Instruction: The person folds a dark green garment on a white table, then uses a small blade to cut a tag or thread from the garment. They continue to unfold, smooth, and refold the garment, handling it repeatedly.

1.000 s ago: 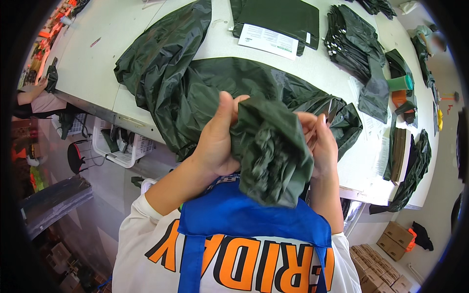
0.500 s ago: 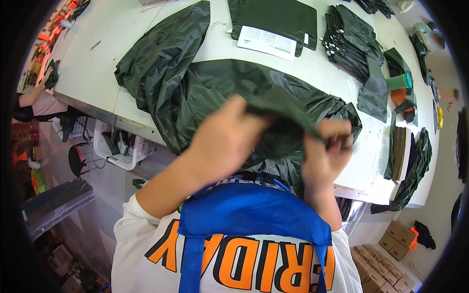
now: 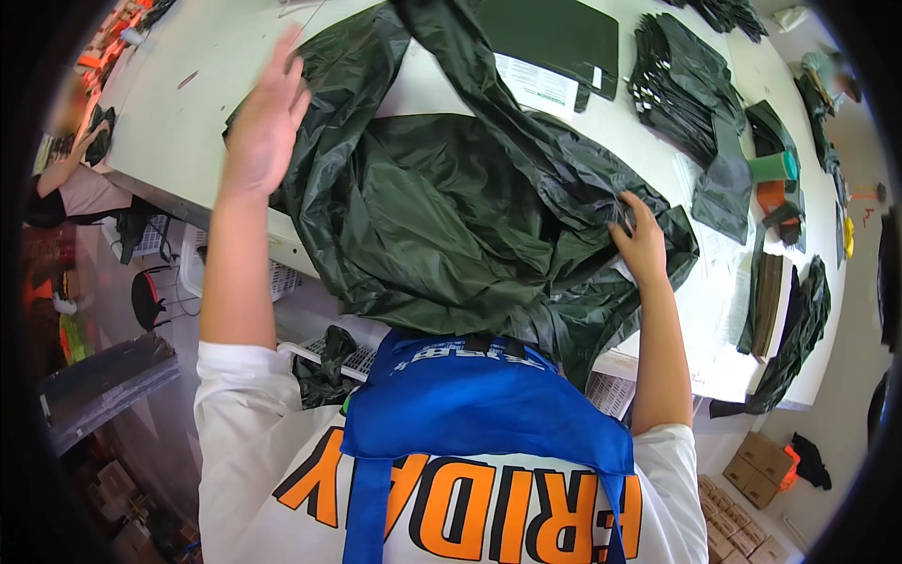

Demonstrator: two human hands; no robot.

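Observation:
Thin, shiny dark green fabric (image 3: 451, 188) lies crumpled over the near edge of the white table and hangs down in front of me. A long strip of it stretches up toward the far side, across a stack of flat dark green pieces. My left hand (image 3: 263, 132) is raised beside the fabric's left part, fingers stretched out and slightly blurred, holding nothing. At the right edge of the heap, my right hand (image 3: 644, 240) has its thumb and fingers on a fold of the fabric, pinching it.
Behind the heap are a stack of flat dark green pieces (image 3: 554, 38) and a white printed sheet (image 3: 536, 85). Folded dark pieces (image 3: 672, 85) and a green cylinder (image 3: 773, 166) stand to the right. White baskets (image 3: 282, 280) sit below the table; another person's hand (image 3: 94, 139) is far left.
My left hand has let go of the fabric and moved up and left, opening. My right hand has shifted slightly right. The fabric has spread out, with a strip thrown toward the far side.

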